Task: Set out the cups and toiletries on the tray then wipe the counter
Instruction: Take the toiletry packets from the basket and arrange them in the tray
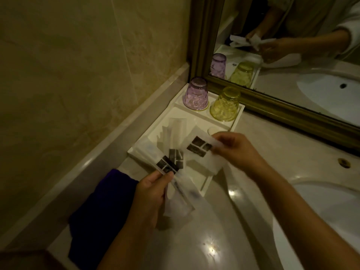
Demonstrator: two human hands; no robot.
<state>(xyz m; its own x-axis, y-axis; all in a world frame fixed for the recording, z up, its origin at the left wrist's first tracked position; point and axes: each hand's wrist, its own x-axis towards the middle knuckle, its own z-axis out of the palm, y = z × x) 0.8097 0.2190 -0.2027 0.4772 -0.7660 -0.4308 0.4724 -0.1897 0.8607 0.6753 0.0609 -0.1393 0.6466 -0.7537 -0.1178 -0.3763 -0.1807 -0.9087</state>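
I see my left hand (150, 189) grasping a few thin packets (176, 193) over the near edge of the tray (204, 185) and my right hand (236, 148) pinching one packet (202, 151), light, soft and slippery, best held by its edge.

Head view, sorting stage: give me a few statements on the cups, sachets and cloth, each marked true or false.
1. The purple cup and yellow cup stand upside down on the tray. True.
2. The left hand is empty. False: it holds white sachets.
3. The right hand holds a white sachet above the tray. True.
4. The purple cloth lies in the sink. False: it lies on the counter, left of the hands.
5. The yellow cup lies tipped over. False: it stands inverted.
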